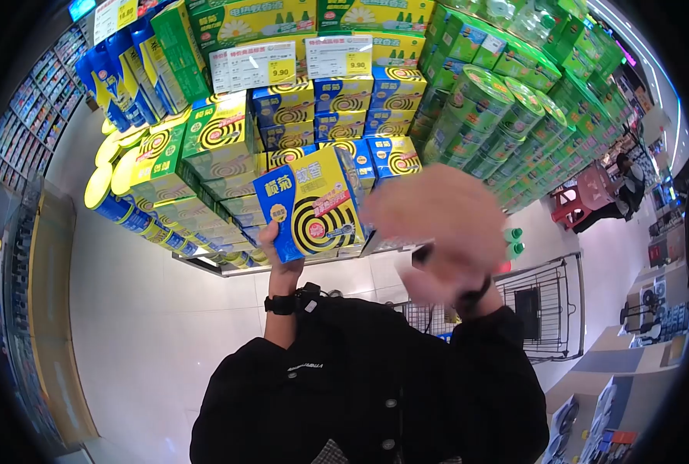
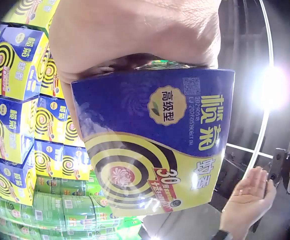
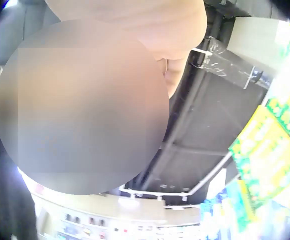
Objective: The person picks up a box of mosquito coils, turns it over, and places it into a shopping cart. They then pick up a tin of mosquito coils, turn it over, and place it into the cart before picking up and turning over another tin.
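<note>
A blue and yellow box of mosquito coils [image 1: 310,207], with a black spiral printed on its front, is held up by my left hand [image 1: 281,249] in front of the stacked display. In the left wrist view that hand [image 2: 140,35] grips the box [image 2: 155,135] from one side, and the fingertips are hidden behind it. My right hand [image 1: 445,224] is raised to the right of the box, blurred in the head view. From the left wrist, the right hand [image 2: 250,197] shows its palm with fingers extended and nothing in them, apart from the box.
More coil boxes [image 1: 282,104] are stacked behind, below price cards [image 1: 251,67]. Blue spray cans [image 1: 120,81] stand at the left, green canisters [image 1: 476,100] at the right. A wire shopping cart [image 1: 541,309] is close on my right, and a red stool [image 1: 572,205] stands farther off.
</note>
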`<action>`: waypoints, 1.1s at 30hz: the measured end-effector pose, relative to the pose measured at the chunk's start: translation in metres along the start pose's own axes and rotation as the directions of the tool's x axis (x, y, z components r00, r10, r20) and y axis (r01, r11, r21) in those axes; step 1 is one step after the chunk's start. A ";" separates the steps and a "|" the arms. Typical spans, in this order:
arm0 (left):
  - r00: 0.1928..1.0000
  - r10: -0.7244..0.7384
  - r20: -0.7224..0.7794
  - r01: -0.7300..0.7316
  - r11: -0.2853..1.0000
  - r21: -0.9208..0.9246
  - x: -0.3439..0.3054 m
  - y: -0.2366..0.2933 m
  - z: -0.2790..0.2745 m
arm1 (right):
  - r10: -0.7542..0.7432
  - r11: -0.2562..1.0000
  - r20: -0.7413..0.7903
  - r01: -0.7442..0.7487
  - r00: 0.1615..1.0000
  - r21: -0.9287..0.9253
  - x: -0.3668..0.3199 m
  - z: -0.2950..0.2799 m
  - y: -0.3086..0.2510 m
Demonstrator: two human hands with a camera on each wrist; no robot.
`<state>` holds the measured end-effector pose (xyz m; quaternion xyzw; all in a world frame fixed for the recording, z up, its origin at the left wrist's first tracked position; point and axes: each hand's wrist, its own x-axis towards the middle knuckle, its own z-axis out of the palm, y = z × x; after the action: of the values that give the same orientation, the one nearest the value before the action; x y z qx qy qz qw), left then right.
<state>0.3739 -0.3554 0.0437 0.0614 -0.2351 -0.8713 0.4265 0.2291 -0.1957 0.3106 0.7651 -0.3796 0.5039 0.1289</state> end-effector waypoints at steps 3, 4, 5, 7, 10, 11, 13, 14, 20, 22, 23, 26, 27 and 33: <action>0.993 0.032 -0.110 -0.021 0.994 0.105 0.006 -0.003 0.005 | 0.456 0.889 0.121 -0.448 0.882 -0.092 -0.051 0.035 0.050; 0.994 0.037 -0.104 -0.026 0.994 0.106 0.008 -0.002 0.008 | 0.553 0.833 0.103 -0.549 0.827 -0.066 -0.071 0.049 0.063; 0.989 0.036 -0.142 -0.017 0.991 0.131 0.009 -0.001 0.007 | 0.646 0.763 0.088 -0.645 0.759 -0.039 -0.093 0.062 0.069; 0.981 0.017 -0.194 0.016 0.986 0.165 0.012 0.000 0.005 | 0.790 0.604 0.084 -0.795 0.607 0.062 -0.132 0.084 0.081; 0.967 -0.024 -0.256 0.101 0.950 0.294 0.021 0.000 -0.004 | 0.923 0.317 0.174 -0.934 0.344 0.166 -0.169 0.102 0.092; 0.966 -0.006 -0.258 0.099 0.931 0.351 0.024 -0.001 -0.002 | 0.946 0.211 0.224 -0.970 0.235 0.123 -0.175 0.103 0.093; 0.964 -0.066 -0.258 0.158 0.922 0.353 0.034 -0.009 -0.025 | 0.951 0.068 0.281 -0.976 0.126 0.206 -0.193 0.116 0.095; 0.961 -0.088 -0.263 0.182 0.914 0.362 0.039 -0.013 -0.032 | 0.952 0.062 0.279 -0.973 0.124 0.221 -0.199 0.123 0.098; 0.935 -0.165 -0.313 0.268 0.909 0.319 0.048 -0.010 -0.051 | 0.940 0.076 0.303 -0.962 0.157 0.262 -0.215 0.144 0.115; 0.943 -0.160 -0.293 0.260 0.903 0.343 0.053 -0.003 -0.044 | 0.938 0.071 0.302 -0.948 0.169 0.310 -0.214 0.150 0.119; 0.940 -0.170 -0.294 0.268 0.903 0.335 0.054 0.002 -0.040 | 0.936 0.078 0.301 -0.939 0.184 0.335 -0.217 0.154 0.122; 0.944 -0.137 -0.301 0.239 0.913 0.332 0.063 0.006 -0.041 | 0.931 0.098 0.289 -0.916 0.222 0.388 -0.218 0.162 0.127; 0.937 -0.128 -0.325 0.236 0.917 0.321 0.066 0.008 -0.042 | 0.930 0.107 0.284 -0.909 0.235 0.403 -0.217 0.165 0.128; 0.862 -0.225 -0.454 0.260 0.965 0.017 0.069 0.016 -0.063 | 0.940 0.120 0.232 -0.877 0.252 0.466 -0.205 0.172 0.130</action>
<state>0.3609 -0.4391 0.0021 0.3061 -0.1544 -0.8704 0.3533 0.2108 -0.2910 0.0298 0.3436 -0.6084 0.6001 -0.3894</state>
